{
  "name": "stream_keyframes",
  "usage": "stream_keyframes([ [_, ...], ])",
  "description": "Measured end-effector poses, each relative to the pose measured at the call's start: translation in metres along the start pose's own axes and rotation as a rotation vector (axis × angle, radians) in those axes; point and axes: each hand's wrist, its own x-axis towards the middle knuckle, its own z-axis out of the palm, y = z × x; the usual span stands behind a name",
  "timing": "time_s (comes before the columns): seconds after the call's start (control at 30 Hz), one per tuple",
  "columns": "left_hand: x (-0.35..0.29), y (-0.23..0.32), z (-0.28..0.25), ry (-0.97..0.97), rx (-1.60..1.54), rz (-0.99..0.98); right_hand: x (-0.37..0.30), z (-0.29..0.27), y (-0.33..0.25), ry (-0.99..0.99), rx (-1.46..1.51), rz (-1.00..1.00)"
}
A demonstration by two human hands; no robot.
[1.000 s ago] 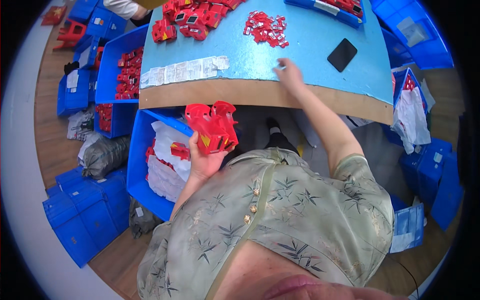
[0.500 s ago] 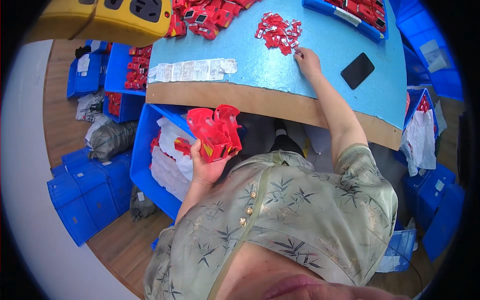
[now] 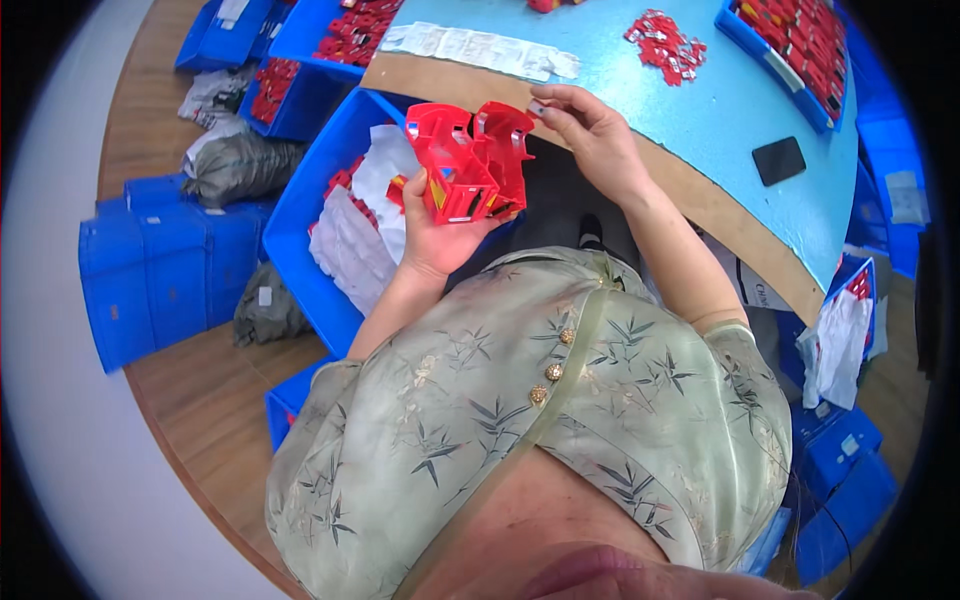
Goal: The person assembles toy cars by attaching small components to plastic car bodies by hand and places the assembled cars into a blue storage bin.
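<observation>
My left hand (image 3: 440, 240) is closed around a red plastic shell (image 3: 455, 170), which looks like two hollow toy-vehicle body parts side by side with yellow and black markings. It is held upright in front of the table edge, above a blue bin. Just to the right of the shell is my right hand (image 3: 603, 145), its thumb and forefinger pinched on a small red-and-white plastic piece (image 3: 537, 107). A loose pile of similar small red pieces (image 3: 668, 48) lies on the blue tabletop (image 3: 690, 110), beyond my right hand.
A black phone (image 3: 778, 161) and a strip of white printed paper (image 3: 480, 48) lie on the table. A blue crate (image 3: 775, 62) of red parts stands at its far right. The open blue bin (image 3: 300, 215) below holds white bags and red parts. Closed blue boxes (image 3: 150, 270) stand left.
My right hand has come back from the pile toward the shell with a small piece. My left hand has raised the shell slightly. The view has shifted, so the table sits further up and right.
</observation>
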Motion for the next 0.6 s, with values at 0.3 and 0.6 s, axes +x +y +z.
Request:
stream_keyframes([
  [0.3, -0.063, 0.016, -0.037, -0.027, -0.003, 0.057, -0.038, 0.080, -0.032, -0.297, -0.136, 0.054],
  [0.6, -0.101, 0.030, -0.046, -0.137, 0.007, 0.157, -0.036, 0.139, -0.070, -0.432, -0.609, -0.443],
])
